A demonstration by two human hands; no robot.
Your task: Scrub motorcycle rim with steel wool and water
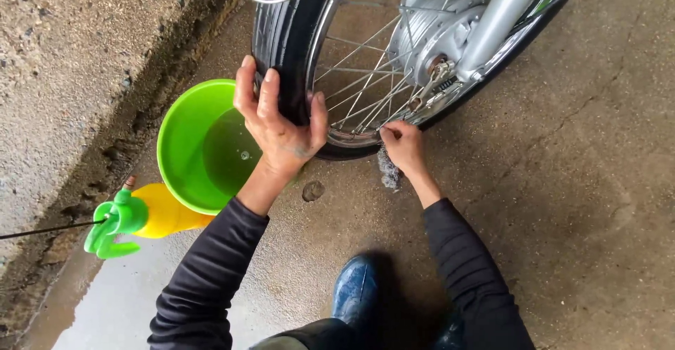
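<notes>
Left hand [281, 121] grip wrapped over tyre [285, 33], right hand [404, 146] pinching grey scrubbing wad [387, 170] at rim [351, 137]

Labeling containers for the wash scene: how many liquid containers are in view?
2. A green bucket with water stands left of the wheel, behind the left hand. A yellow spray bottle with green nozzle lies beside it, lower left. Others may be out of frame.

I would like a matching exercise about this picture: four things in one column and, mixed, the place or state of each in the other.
Things:
1. left hand
2. right hand
3. green bucket
4. yellow spray bottle

Places or states:
a. lies on its side on the concrete
b. grips the black tyre
c. holds water
d. holds a grey scouring pad at the wheel rim

Pairs: 1-b, 2-d, 3-c, 4-a
</notes>
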